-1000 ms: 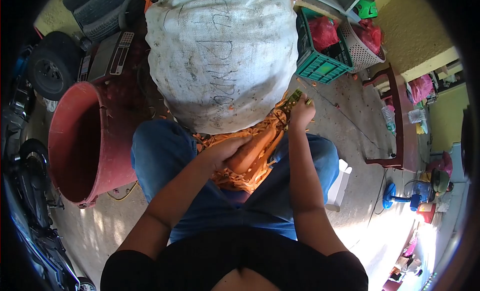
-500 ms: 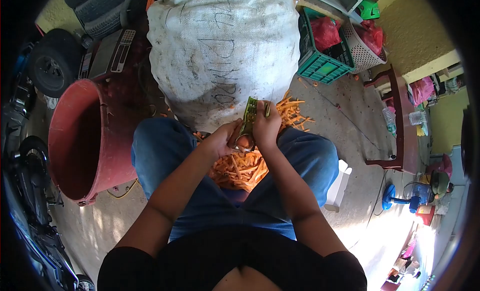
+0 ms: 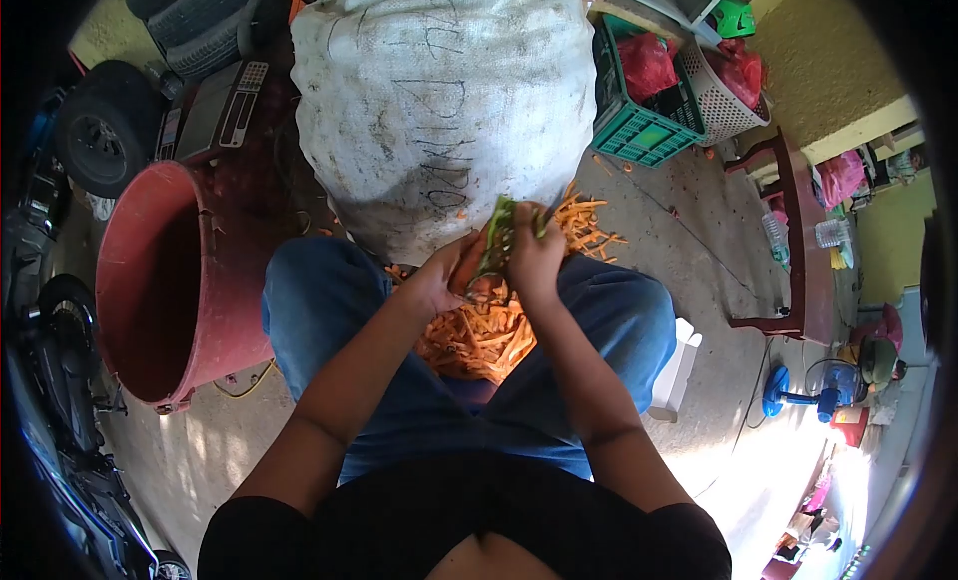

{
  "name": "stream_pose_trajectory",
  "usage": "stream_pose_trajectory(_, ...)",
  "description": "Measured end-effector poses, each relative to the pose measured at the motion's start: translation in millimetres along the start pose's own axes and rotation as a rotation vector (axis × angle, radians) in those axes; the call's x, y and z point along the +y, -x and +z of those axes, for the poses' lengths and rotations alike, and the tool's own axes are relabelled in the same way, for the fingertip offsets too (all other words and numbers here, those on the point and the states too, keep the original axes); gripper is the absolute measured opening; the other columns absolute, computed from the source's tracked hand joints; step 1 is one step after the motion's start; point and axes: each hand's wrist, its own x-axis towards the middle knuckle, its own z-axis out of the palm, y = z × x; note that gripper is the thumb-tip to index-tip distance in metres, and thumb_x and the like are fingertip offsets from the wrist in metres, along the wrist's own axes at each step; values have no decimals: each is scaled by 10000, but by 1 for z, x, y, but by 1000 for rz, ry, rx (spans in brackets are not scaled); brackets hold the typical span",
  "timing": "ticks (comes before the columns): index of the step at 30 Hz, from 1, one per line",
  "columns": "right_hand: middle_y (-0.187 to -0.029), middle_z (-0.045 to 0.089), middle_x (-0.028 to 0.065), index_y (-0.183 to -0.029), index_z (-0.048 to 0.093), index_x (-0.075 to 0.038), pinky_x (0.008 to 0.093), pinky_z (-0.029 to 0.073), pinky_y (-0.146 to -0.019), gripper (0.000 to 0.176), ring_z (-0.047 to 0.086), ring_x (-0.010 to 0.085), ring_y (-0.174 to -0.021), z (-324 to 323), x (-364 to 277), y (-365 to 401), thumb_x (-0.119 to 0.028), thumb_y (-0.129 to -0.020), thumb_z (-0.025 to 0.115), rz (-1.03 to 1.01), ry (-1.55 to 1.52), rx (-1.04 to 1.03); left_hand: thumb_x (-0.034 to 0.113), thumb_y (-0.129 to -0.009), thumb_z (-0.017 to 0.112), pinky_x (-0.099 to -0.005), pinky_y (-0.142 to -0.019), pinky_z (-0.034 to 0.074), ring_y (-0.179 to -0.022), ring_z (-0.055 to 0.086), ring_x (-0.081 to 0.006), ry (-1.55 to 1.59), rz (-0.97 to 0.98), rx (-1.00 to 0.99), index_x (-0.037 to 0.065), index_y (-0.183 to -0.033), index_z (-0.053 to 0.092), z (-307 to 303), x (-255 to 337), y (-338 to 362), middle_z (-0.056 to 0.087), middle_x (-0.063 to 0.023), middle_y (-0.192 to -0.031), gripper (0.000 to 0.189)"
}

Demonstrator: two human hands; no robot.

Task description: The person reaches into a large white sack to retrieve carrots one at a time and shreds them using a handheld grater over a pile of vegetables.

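Clamping a carrot (image 3: 466, 266) in the left hand (image 3: 439, 279), fingers curled round its near end, far end tilted up and away from the body, probably to give the blade a clear run. Pinching a green peeler (image 3: 497, 231) in the right hand (image 3: 536, 261), fist closed on the handle, blade laid against the carrot, both hands touching and pressed close together above the gap between the knees (image 3: 309, 301). Holding both elbows bent and tucked in, forearms converging from the shoulders into a narrow V, left wrist turned inward under the carrot, right wrist cocked over it. Working directly over a heap of orange peelings (image 3: 479, 341) on the floor (image 3: 689, 221) between the knees, seemingly so that strips drop onto the heap and not onto the lap; more peelings scattered just past the right hand. Sitting close against a bulging white sack (image 3: 439, 111), just beyond the hands and within easy reach. Flanked on the left by a red tub (image 3: 238, 306), mouth open, just beside the knee on that side, likely set there for a short reach. Farther off, a scale (image 3: 225, 106) behind the tub and a green crate (image 3: 629, 131) to the right of the sack.
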Motion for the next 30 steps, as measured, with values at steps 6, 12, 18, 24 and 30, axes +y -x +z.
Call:
stream_pose_trajectory(6, -583, 535, 168, -754, 553, 21, 335, 403, -490, 204, 527, 254, -499, 6, 9, -5, -164, -807, 484, -195, 238, 147, 262, -874, 331, -319, -625, 499, -696, 583, -192, -156, -1, -246, 14, -1011, 454, -19, -4, -2, 566, -99, -817, 309)
stream_pose_trajectory(12, -539, 527, 129, -662, 517, 37, 354, 392, -461, 263, 495, 232, -451, -48, 39, -75, -188, -796, 488, -11, 370, 521, 293, -858, 386, -337, -619, 487, -717, 571, -204, -487, -106, 161, -4, -1002, 444, 31, -17, 26, 552, -118, -843, 335)
stream_pose_trajectory(18, -572, 519, 53, -763, 540, 21, 270, 362, -469, 215, 445, 119, -498, -13, 4, -24, -182, -811, 488, 60, -119, 154, 326, -840, 414, -355, -632, 489, -737, 574, -214, -97, -24, 48, 34, -1007, 468, 1, -2, 0, 560, -126, -880, 340)
stream_pose_trajectory(24, -596, 535, 128, -777, 543, 14, 304, 389, -507, 195, 517, 198, -536, 10, -3, 4, -167, -814, 481, -184, 213, 61, 279, -866, 345, -338, -646, 495, -736, 579, -210, 43, -8, 28, 26, -992, 468, -9, -6, -2, 568, -111, -876, 308)
stream_pose_trajectory(30, -564, 556, 141, -720, 561, 8, 330, 410, -454, 243, 544, 228, -486, -37, 27, -65, -201, -814, 479, -51, 479, 518, 299, -870, 336, -311, -662, 482, -780, 568, -199, -393, -165, 103, -1, -1056, 440, 19, -17, 20, 556, -124, -902, 368)
